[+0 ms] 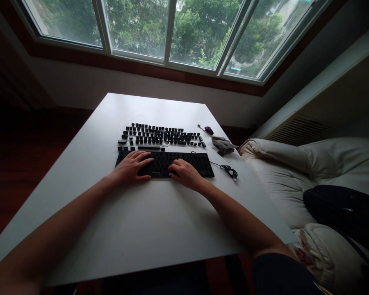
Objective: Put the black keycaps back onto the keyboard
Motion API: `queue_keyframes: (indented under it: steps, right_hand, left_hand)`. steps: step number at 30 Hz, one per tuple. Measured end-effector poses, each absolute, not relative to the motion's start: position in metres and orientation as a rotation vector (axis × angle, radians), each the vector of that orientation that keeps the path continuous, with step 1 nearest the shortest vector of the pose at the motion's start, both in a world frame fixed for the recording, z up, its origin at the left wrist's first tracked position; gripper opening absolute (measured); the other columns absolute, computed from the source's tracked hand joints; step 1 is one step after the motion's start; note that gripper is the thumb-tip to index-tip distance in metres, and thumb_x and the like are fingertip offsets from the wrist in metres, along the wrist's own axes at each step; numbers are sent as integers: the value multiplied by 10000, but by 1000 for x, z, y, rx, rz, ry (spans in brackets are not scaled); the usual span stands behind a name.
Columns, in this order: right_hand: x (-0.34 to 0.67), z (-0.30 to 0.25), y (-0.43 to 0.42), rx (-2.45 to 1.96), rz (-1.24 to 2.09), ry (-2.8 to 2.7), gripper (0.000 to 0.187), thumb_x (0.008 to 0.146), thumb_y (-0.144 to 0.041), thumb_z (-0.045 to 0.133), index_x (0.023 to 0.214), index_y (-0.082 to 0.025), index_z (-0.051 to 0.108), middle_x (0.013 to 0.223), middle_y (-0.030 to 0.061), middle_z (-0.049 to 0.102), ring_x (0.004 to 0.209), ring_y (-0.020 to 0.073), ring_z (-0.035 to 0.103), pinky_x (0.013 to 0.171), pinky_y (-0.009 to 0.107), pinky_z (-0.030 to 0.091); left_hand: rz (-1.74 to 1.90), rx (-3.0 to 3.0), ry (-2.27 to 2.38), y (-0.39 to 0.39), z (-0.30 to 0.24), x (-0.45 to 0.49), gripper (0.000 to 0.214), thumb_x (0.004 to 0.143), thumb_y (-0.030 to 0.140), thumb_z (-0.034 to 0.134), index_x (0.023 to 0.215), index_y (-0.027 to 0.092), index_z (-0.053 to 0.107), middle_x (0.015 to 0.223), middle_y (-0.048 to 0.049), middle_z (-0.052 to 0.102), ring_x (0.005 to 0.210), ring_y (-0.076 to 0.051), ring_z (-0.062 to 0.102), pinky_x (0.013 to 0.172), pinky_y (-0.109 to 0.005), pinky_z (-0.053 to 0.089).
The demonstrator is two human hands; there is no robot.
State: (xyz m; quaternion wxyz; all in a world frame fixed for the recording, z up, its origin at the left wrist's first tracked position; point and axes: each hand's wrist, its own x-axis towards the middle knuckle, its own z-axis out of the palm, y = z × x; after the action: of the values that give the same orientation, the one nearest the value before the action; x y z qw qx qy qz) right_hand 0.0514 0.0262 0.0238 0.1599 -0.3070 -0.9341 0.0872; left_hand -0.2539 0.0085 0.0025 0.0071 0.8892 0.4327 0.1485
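Note:
A black keyboard (162,159) lies flat on the white table, its keycaps seemingly off over most of its face. My left hand (132,166) rests on its left part, fingers stretched out and spread. Over the lower middle of the keyboard is my right hand (184,172), its fingers curled and brought together at the keys. Whatever they pinch is too small to make out. Loose black keycaps (153,140) lie in rows just beyond the keyboard, with a long space bar keycap (149,148) nearest to it.
Right of the keyboard lies its coiled cable (229,170). Farther back are a grey cloth (223,144), a thin brush (205,130) and a small purple item (208,130). The white table (141,229) ends beside a pale sofa (273,172) holding a dark bag (341,209).

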Motion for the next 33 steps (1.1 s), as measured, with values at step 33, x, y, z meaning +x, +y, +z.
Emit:
queue_keyframes:
  steps: [33]
  right_hand:
    - [-6, 1, 147, -1087, 359, -2450, 70, 880, -207, 688, 929, -220, 737, 965, 48, 630, 955, 198, 579, 851, 294, 435]
  left_hand:
    - [444, 2795, 1348, 7, 4, -255, 745, 893, 682, 561, 1511, 275, 479, 1593, -104, 408, 1443, -370, 370, 1210, -570, 257]
